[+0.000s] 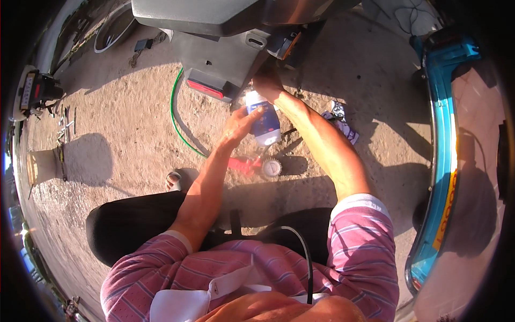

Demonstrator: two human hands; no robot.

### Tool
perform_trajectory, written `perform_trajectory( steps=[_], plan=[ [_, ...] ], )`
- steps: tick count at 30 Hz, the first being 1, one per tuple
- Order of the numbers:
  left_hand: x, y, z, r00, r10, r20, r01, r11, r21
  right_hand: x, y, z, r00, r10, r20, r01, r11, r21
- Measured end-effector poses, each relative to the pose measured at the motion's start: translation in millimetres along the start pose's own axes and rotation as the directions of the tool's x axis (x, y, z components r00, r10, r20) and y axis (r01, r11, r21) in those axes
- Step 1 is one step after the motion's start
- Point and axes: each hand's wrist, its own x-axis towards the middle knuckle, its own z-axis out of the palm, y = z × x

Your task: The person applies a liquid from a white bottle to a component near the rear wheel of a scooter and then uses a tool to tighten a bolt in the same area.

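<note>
My left hand [240,126] is wrapped around a blue and white plastic bottle [265,124], which it holds upright or slightly tilted below the rear of a scooter. My right hand [267,87] reaches past the bottle's top into the shade behind the dark rear fender [214,59]. Its fingers are lost in shadow, so what they touch cannot be made out. A red reflector [205,89] sits on the fender's lower edge. On the ground just below the bottle lies a red tyre inflator [244,166] with a round pressure gauge [271,167].
A green air hose [173,104] curves toward the inflator. A crumpled purple and white wrapper [346,130] lies right of my forearm. A teal vehicle panel [442,134] borders the right side. Scattered tools [65,124] and a pale container [43,166] are at the left.
</note>
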Motion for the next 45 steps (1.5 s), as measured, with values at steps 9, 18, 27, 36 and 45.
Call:
perform_trajectory(
  steps=[9, 18, 27, 36, 45],
  plan=[
    [-24, -37, 27, 0.967, -0.118, 0.227, 0.039, 0.945, 0.324, -83, 15, -22, 0.889, 0.361, 0.281, -0.436, 0.854, 0.283],
    [-28, -16, 59, 0.908, -0.196, 0.371, -0.062, 0.813, 0.580, -50, 63, -149, 0.837, 0.478, 0.265, -0.545, 0.697, 0.466],
    [-18, -46, 50, 0.948, -0.206, 0.244, 0.037, 0.828, 0.559, -36, 149, -202, 0.939, 0.341, -0.050, -0.337, 0.878, -0.339],
    [-12, -40, 41, 0.983, -0.152, 0.107, 0.092, 0.898, 0.429, -65, 100, -137, 0.958, 0.288, 0.007, -0.251, 0.846, -0.470],
    [-8, -45, 34, 0.988, -0.129, 0.080, 0.089, 0.921, 0.379, -92, 97, -27, 0.969, -0.040, 0.243, 0.059, 0.996, -0.070]
  ],
)
